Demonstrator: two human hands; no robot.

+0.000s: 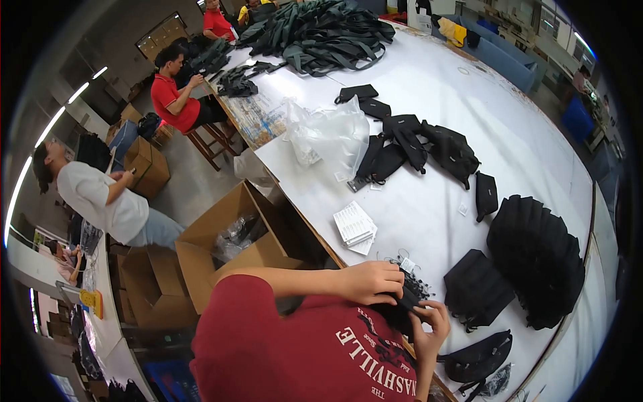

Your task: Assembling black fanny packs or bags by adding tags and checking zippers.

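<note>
Close to my body at the table's near edge, both hands are closed on a black fabric pouch (403, 305). My left hand (372, 282) grips its upper left side with bent fingers. The fingers of my right hand (431, 324) pinch its right side. Much of the pouch is hidden behind my hands. Just beyond it lies a heap of thin black cords (416, 285) with a small white tag. A stack of white printed cards (355, 226) is farther left. On the right, near my right hand, rests a black waist bag (477, 357).
Several black pouches (402, 144) lie across the white table (429, 214), beyond a clear plastic bag (328, 137). Black bags are stacked (536, 258) at right. Dark straps (321, 37) pile up at the far end. An open carton (231, 241) stands left; people work beyond.
</note>
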